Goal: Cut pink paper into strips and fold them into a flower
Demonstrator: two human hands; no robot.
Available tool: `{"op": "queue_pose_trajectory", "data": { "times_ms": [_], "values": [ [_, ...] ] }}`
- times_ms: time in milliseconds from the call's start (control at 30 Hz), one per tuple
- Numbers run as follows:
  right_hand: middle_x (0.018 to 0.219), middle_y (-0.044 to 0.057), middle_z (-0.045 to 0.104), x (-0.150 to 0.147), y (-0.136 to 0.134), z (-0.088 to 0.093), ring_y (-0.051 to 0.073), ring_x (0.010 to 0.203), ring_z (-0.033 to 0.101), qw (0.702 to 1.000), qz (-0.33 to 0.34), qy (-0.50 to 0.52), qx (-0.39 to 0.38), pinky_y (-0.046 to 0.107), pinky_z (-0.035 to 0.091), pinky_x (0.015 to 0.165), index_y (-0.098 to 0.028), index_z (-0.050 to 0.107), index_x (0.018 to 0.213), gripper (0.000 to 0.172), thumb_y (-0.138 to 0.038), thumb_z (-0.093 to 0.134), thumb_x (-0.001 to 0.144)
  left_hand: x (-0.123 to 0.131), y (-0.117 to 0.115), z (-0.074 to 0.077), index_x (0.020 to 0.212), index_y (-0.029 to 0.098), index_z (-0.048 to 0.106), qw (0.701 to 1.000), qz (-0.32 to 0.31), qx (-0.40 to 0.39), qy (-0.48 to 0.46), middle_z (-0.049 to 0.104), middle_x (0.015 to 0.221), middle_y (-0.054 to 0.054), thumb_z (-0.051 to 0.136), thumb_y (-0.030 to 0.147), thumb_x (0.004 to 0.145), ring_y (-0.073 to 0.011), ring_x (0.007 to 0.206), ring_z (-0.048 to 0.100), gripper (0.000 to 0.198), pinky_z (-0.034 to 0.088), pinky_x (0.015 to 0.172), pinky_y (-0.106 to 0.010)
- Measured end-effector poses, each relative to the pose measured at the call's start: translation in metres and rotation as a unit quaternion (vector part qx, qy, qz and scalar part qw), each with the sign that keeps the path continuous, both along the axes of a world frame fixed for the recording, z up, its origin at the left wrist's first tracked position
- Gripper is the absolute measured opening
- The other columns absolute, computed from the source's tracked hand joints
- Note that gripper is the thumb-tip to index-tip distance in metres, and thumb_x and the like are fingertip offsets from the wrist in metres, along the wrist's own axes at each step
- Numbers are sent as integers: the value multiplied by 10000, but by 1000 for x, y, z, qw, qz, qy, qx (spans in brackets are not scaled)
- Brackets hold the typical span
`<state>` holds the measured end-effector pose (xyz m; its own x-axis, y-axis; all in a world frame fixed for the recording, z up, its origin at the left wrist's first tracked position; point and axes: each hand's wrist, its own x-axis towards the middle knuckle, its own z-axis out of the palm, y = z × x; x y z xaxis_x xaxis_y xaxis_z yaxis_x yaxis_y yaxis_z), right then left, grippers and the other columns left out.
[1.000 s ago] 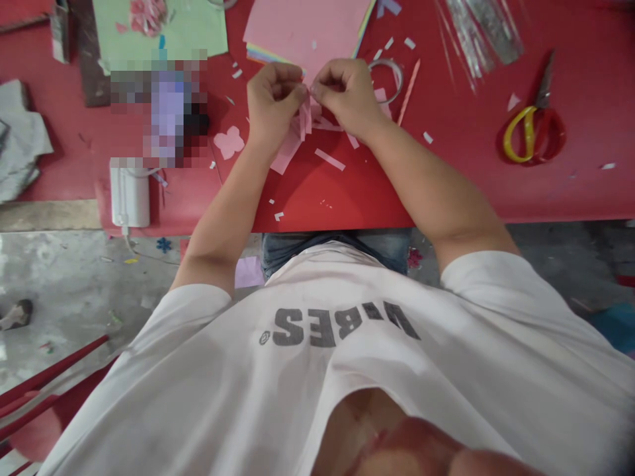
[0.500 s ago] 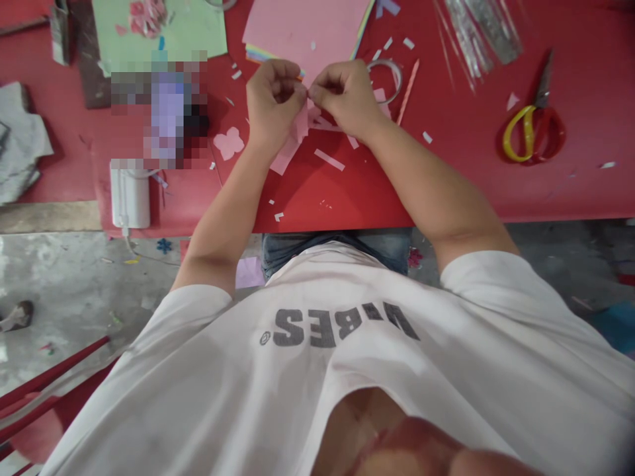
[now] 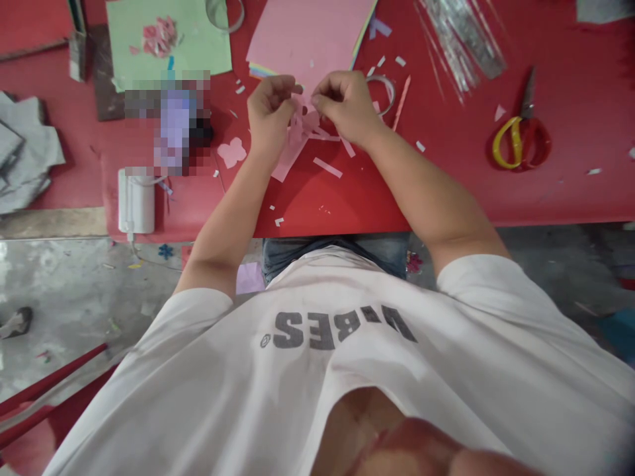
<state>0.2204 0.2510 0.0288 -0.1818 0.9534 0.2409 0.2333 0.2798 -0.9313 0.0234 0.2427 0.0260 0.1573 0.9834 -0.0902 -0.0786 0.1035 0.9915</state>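
My left hand point(image 3: 268, 112) and my right hand point(image 3: 344, 106) are close together over the red table point(image 3: 446, 192), both pinched on a small cut piece of pink paper point(image 3: 305, 122) between them. Pink strips point(image 3: 327, 166) and scraps lie under and around the hands. A stack of coloured paper with a pink sheet point(image 3: 310, 33) on top lies just beyond my fingers. A ring of clear tape point(image 3: 384, 89) sits by my right hand.
Scissors with a yellow and a red handle point(image 3: 520, 135) lie at the right. A green sheet point(image 3: 169, 39) with pink bits is at the back left, a pink flower cutout point(image 3: 232, 152) near my left wrist, a white device point(image 3: 136, 198) at the table edge, clear wrappers point(image 3: 456, 39) at the back.
My hands stay pinched on the pink piece and have opened it out a little. The camera has tilted slightly, shifting the scene down and left.
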Motion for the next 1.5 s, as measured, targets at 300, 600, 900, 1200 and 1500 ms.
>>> {"op": "queue_pose_trajectory", "data": {
  "times_ms": [300, 600, 900, 1200, 1500],
  "values": [
    [845, -42, 713, 3, 3, 3, 141, 815, 570, 998, 7, -63, -5, 352, 534, 829, -316, 669, 821, 367, -641, 799, 930, 7, -4, -10, 1005, 334, 760, 993, 65, 99, -13, 734, 812, 49, 817, 249, 804, -189, 764, 721, 226, 664, 789, -385],
    [819, -18, 637, 12, 16, -1, 143, 701, 553, 997, -64, 38, 2, 393, 482, 672, -322, 597, 872, 795, -1113, 550, 809, -17, -1, 10, 1378, 370, 707, 996, -9, 9, -85, 583, 735, 6, 752, 489, 967, -256, 943, 729, 431, 632, 883, -419],
    [749, -26, 658, 9, 11, -5, 147, 671, 537, 998, -44, 54, -8, 407, 448, 691, -323, 659, 814, 618, -934, 745, 837, -18, -13, 26, 1377, 375, 720, 998, -20, 55, -19, 525, 717, -14, 759, 647, 937, -304, 1126, 708, 519, 582, 1073, -501],
    [723, -43, 668, 9, 8, -9, 157, 703, 530, 996, -29, 89, 7, 382, 423, 715, -303, 684, 777, 342, -555, 836, 952, -21, -10, 14, 1268, 378, 749, 994, -3, 60, -87, 419, 670, 10, 684, 563, 950, -246, 867, 661, 374, 600, 954, -436],
    [751, -52, 683, 9, 3, -6, 151, 738, 557, 997, -33, 62, 11, 346, 444, 688, -293, 672, 801, 280, -373, 783, 1045, -16, -14, 22, 1276, 413, 740, 997, -15, 49, -54, 389, 615, 15, 687, 617, 957, -268, 960, 666, 383, 578, 992, -460]
  ]
}}
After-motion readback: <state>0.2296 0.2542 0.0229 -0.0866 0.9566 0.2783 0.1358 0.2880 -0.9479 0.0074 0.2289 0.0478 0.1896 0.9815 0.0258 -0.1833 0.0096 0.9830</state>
